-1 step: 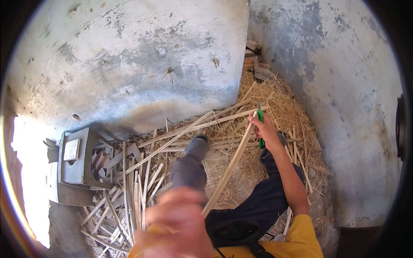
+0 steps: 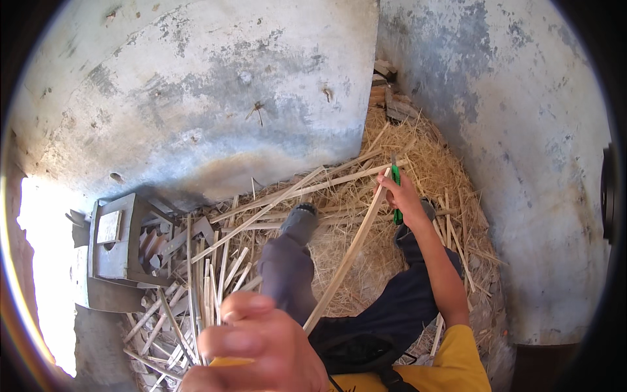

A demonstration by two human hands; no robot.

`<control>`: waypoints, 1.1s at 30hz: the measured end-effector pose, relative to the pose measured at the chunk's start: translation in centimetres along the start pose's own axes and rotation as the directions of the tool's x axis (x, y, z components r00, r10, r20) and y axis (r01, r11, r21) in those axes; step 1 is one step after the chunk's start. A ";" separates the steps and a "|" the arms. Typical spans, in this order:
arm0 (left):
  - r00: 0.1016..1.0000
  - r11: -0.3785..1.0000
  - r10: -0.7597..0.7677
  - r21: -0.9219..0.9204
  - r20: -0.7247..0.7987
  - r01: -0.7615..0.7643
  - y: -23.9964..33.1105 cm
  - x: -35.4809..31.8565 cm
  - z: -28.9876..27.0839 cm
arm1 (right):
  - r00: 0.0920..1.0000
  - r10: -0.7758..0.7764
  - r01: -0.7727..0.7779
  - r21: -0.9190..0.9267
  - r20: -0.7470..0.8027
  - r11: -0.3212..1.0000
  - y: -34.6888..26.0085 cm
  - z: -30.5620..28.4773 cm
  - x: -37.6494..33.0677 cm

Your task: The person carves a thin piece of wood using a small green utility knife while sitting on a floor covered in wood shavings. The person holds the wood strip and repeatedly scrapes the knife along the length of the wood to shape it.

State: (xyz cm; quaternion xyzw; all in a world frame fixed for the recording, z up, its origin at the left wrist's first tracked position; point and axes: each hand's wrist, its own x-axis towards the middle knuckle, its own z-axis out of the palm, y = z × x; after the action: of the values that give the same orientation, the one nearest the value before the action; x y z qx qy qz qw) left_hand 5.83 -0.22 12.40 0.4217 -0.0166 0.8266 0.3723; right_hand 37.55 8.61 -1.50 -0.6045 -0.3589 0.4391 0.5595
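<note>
My right hand [image 2: 405, 196] is closed around a green-handled utility knife [image 2: 396, 189], whose grey blade points up and away from me. The same fingers pinch the far end of a long, pale split strip [image 2: 349, 256] of wood or bamboo. It slants down toward my lap, and its near end goes out of sight behind my left hand. Raised close in the lower middle, my left hand [image 2: 268, 349] has its fingers half bent and apart. Nothing shows between them, though its lower part is cut off by the frame edge.
Straw and shavings [image 2: 353, 287] cover the floor between my legs. Several split strips [image 2: 212, 294] lie at the left, and others cross ahead of my feet. A grey box-like housing [image 2: 117, 242] stands at the left. Peeling walls [image 2: 215, 85] rise ahead and at the right.
My left hand, blurred a moment earlier, has moved slightly down and left and shows its bent fingers more clearly. The right hand, knife and strip have stayed in place.
</note>
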 end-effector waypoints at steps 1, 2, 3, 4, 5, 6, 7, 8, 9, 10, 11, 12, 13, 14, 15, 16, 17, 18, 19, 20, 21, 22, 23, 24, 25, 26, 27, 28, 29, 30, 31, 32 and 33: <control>0.992 0.994 0.080 0.085 -0.096 -0.072 0.3 0.5 1.3 | 1.000 -0.009 0.009 -0.004 0.002 1.000 0.0 -0.1 0.1; 0.992 0.995 0.090 0.022 0.088 -0.092 -0.7 1.9 2.5 | 1.000 0.000 0.000 0.002 0.008 1.000 0.0 0.3 0.2; 0.960 0.995 0.096 -0.061 0.264 -0.083 -1.7 2.4 3.1 | 1.000 0.011 -0.011 0.003 -0.010 1.000 -0.1 0.0 -0.1; 0.925 0.942 -0.070 -0.280 0.375 0.184 -2.5 1.7 2.1 | 0.999 0.022 -0.022 0.003 -0.028 1.000 0.0 -0.4 -0.2; 0.838 0.782 -0.189 -0.438 0.512 0.444 -3.2 0.5 0.3 | 0.999 0.018 -0.018 -0.001 -0.033 1.000 -0.1 -0.8 -0.4; 0.776 0.655 -0.233 -0.495 0.587 0.571 -2.7 0.1 -0.1 | 1.000 0.009 -0.009 0.002 -0.019 1.000 -0.4 -0.4 -0.3; 0.706 0.506 -0.276 -0.525 0.653 0.684 -2.1 -0.2 -0.5 | 1.000 0.000 0.000 0.006 -0.006 1.000 -0.7 -0.1 -0.3; 0.701 0.459 -0.308 -0.545 0.643 0.702 -1.2 -0.5 -0.4 | 1.000 0.002 -0.002 0.012 0.005 1.000 -0.5 0.2 -0.2; 0.692 0.402 -0.339 -0.566 0.638 0.719 -0.3 -0.6 0.1 | 1.000 0.004 -0.004 0.018 0.006 1.000 -0.4 0.1 -0.2; 0.680 0.344 -0.370 -0.587 0.633 0.733 0.7 -0.6 0.8 | 1.000 0.005 -0.005 0.024 0.008 1.000 -0.3 0.0 -0.2; 0.667 0.285 -0.398 -0.607 0.630 0.742 1.7 -0.5 1.6 | 1.000 0.000 0.000 0.021 0.008 1.000 -0.2 -0.2 -0.1; 0.673 0.236 -0.443 -0.647 0.592 0.725 2.4 0.0 2.8 | 1.000 -0.003 0.003 0.018 0.006 1.000 0.0 -0.4 -0.1; 0.676 0.191 -0.487 -0.688 0.553 0.700 3.2 0.4 3.9 | 1.000 -0.007 0.007 0.015 0.004 1.000 0.2 -0.6 0.0; 0.691 0.168 -0.545 -0.746 0.475 0.645 4.1 1.1 5.5 | 1.000 -0.004 0.004 0.019 -0.001 1.000 0.3 -0.6 0.0; 0.705 0.139 -0.542 -0.778 0.457 0.612 4.1 0.9 6.0 | 1.000 -0.004 0.004 0.022 -0.002 1.000 0.2 -0.4 -0.1; 0.720 0.109 -0.535 -0.809 0.442 0.578 4.0 0.7 6.4 | 1.000 -0.004 0.004 0.026 -0.002 1.000 0.1 -0.3 0.0; 0.740 0.066 -0.469 -0.816 0.483 0.575 3.5 -0.6 5.7 | 1.000 -0.007 0.007 0.023 -0.001 1.000 0.1 -0.2 0.1; 0.756 0.065 -0.427 -0.816 0.497 0.574 3.2 -1.7 5.2 | 1.000 -0.008 0.008 0.019 -0.001 1.000 0.2 -0.3 0.2; 0.770 0.063 -0.383 -0.817 0.510 0.573 2.9 -2.8 4.7 | 1.000 -0.010 0.010 0.015 -0.001 1.000 0.3 -0.4 0.2; 0.783 0.105 -0.366 -0.813 0.504 0.572 2.8 -3.3 4.7 | 1.000 -0.007 0.007 0.012 -0.002 1.000 0.3 -0.4 0.2; 0.783 0.124 -0.376 -0.810 0.496 0.573 2.9 -3.6 4.5 | 1.000 -0.004 0.004 0.009 -0.003 1.000 0.2 -0.3 0.2; 0.784 0.145 -0.385 -0.807 0.487 0.573 3.1 -3.8 4.4 | 1.000 -0.002 0.002 0.007 -0.004 1.000 0.2 -0.3 0.2; 0.770 0.141 -0.422 -0.805 0.479 0.577 3.3 -2.9 4.8 | 1.000 0.000 0.000 0.011 -0.005 1.000 0.1 -0.3 0.1; 0.755 0.137 -0.459 -0.802 0.468 0.581 3.6 -1.7 5.2 | 1.000 0.003 -0.003 0.015 -0.005 1.000 0.1 -0.4 0.1; 0.739 0.133 -0.495 -0.800 0.457 0.585 4.0 -0.4 5.7 | 1.000 0.006 -0.006 0.019 -0.004 1.000 0.1 -0.4 0.0; 0.740 0.136 -0.496 -0.801 0.455 0.583 4.1 0.2 5.9 | 1.000 0.005 -0.005 0.019 -0.004 1.000 -0.1 -0.3 -0.1; 0.739 0.133 -0.495 -0.801 0.456 0.583 4.2 0.3 5.8 | 1.000 0.004 -0.004 0.018 -0.003 1.000 -0.2 -0.2 -0.2; 0.740 0.130 -0.492 -0.802 0.459 0.584 4.2 0.4 5.7 | 1.000 0.004 -0.004 0.017 -0.002 1.000 -0.3 -0.1 -0.2; 0.740 0.126 -0.488 -0.801 0.464 0.585 4.1 0.2 5.6 | 1.000 0.004 -0.004 0.013 -0.002 1.000 -0.3 -0.2 -0.2; 0.739 0.126 -0.483 -0.798 0.470 0.589 4.1 0.0 5.5 | 1.000 0.005 -0.005 0.009 -0.003 1.000 -0.2 -0.3 -0.1; 0.739 0.124 -0.478 -0.796 0.476 0.593 3.9 -0.1 5.4 | 1.000 0.006 -0.006 0.005 -0.004 1.000 -0.1 -0.3 -0.1; 0.739 0.125 -0.472 -0.794 0.480 0.595 3.9 -0.2 5.3 | 1.000 0.010 -0.010 0.006 -0.004 1.000 -0.2 -0.2 -0.1; 0.739 0.128 -0.467 -0.790 0.486 0.600 3.8 -0.3 5.2 | 1.000 0.014 -0.014 0.008 -0.005 1.000 -0.3 -0.2 -0.2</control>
State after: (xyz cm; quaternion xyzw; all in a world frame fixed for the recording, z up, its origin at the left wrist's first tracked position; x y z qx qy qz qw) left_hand 7.11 -4.91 16.59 0.1639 -0.3438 0.4515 0.8069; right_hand 37.64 8.41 -1.13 -0.6058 -0.3516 0.4431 0.5596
